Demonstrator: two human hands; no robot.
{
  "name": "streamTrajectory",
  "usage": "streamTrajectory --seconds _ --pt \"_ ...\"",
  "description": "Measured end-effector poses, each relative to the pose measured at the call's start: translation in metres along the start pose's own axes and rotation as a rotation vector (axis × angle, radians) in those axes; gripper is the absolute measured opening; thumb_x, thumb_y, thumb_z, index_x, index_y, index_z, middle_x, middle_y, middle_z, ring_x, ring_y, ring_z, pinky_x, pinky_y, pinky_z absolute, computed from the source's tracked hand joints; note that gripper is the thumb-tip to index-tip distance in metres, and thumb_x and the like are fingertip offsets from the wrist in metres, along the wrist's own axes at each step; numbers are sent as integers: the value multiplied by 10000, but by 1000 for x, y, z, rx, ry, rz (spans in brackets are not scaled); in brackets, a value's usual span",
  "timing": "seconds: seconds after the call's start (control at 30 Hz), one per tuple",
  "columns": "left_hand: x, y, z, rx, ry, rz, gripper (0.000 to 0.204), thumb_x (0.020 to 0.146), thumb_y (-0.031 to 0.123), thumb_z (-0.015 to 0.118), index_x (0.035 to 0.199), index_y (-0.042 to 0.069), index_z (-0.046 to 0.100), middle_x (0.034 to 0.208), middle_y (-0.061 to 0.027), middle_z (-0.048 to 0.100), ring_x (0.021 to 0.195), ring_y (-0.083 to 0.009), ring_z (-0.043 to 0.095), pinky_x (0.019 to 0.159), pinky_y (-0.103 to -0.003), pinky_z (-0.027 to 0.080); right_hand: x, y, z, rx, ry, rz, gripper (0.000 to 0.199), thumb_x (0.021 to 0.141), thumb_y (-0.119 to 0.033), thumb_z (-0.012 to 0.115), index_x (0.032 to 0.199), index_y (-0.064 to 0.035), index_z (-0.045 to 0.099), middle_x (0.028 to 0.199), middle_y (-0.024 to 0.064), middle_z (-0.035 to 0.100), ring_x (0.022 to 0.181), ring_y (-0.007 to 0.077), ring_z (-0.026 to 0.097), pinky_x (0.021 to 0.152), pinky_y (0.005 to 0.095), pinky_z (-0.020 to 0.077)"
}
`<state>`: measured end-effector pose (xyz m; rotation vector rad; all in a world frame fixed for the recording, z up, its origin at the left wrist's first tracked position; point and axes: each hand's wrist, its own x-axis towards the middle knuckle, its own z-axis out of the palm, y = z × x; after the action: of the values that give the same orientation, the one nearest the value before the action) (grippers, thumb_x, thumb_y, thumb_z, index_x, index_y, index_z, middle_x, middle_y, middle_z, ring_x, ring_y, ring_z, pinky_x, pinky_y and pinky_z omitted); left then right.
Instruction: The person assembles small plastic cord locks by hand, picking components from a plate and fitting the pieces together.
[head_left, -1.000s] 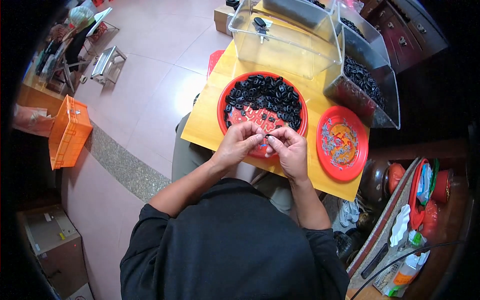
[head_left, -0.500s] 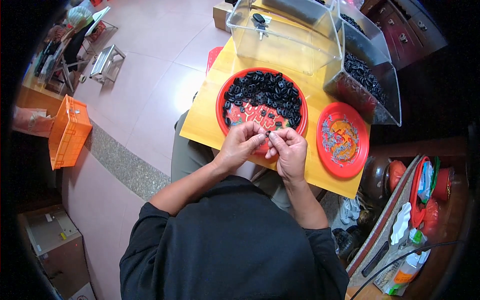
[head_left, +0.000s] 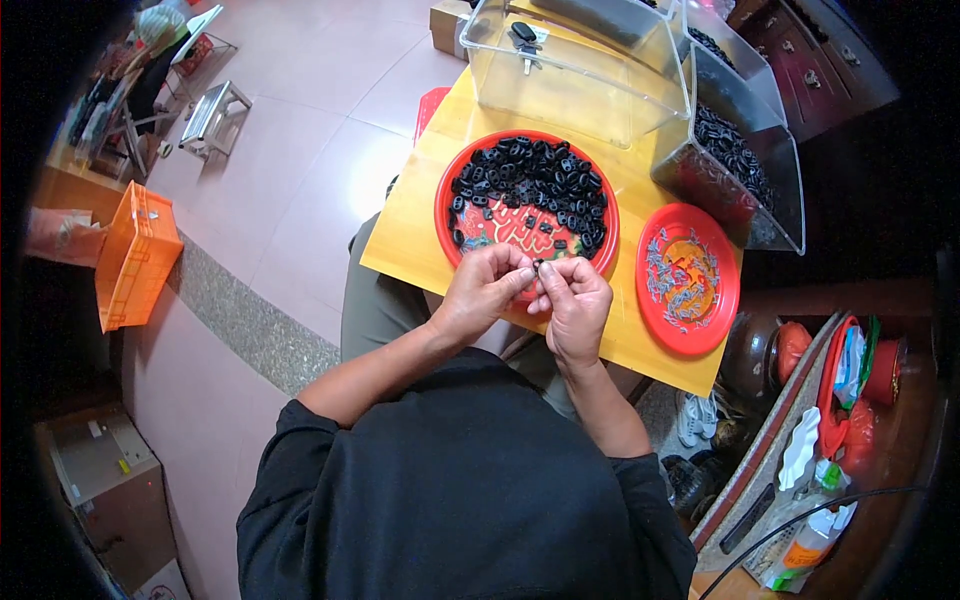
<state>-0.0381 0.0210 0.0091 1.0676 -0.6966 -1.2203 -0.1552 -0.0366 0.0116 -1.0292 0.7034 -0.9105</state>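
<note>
Over the near rim of a red round tray (head_left: 441,215), my left hand (head_left: 487,290) and my right hand (head_left: 578,307) meet, thumbs and forefingers pinched together. Between their fingertips is a small black plastic piece (head_left: 538,265), mostly covered by the fingers. Many black plastic pieces with two holes (head_left: 545,175) are heaped across the far part of the tray; a few smaller black pieces (head_left: 531,222) lie apart on its patterned bottom. To the right, a red plate (head_left: 650,315) bears many small grey slender parts (head_left: 688,285), too small to name.
The yellow board (head_left: 400,215) carries a clear plastic box (head_left: 575,90) with a key (head_left: 525,45) at it. Another clear bin (head_left: 735,150) holds black pieces. An orange crate (head_left: 140,255) and a metal stool (head_left: 215,115) stand left; a cluttered shelf (head_left: 790,480) is at right.
Both hands stay pinched together in nearly the same place, with the right one turned very slightly. The whole view has shifted a little; nothing was let go.
</note>
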Motion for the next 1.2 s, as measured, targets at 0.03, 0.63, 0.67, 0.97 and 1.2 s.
streamTrajectory --seconds 0.03,0.63,0.67,0.97,1.2 --pt "0 0 0 -18 5 -25 56 875 49 525 833 11 524 719 -12 575 620 -51 525 544 -180 426 0 0 0 -4 0 1 74 837 -33 584 785 -4 540 660 41 570 477 51 496 440 180 450" --pt "-1 1 2 -83 50 -101 71 875 97 547 832 41 540 676 14 561 549 -30 486 480 -156 381 -4 2 -1 51 19 -31 74 843 -28 571 783 -10 532 626 32 546 462 51 475 444 188 445" --pt "-1 2 3 -83 50 -102 71 875 97 547 832 41 540 676 14 561 549 -30 486 480 -156 381 -4 2 -1 50 19 -30 74 843 -28 571 783 -10 532 626 32 546 462 51 475 444 188 445" --pt "0 0 2 -57 48 -105 79 873 88 545 813 37 535 669 12 555 545 -30 481 471 -160 376 -4 3 -3 1 26 -28 70 843 -31 571 786 -10 537 627 31 549 465 51 487 441 180 435" --pt "3 -3 -4 84 36 -11 59 839 34 558 797 3 532 666 6 535 594 -40 487 516 -192 408 -6 6 2 -219 6 -154 91 839 20 550 758 -11 523 659 32 533 488 46 464 464 179 435"
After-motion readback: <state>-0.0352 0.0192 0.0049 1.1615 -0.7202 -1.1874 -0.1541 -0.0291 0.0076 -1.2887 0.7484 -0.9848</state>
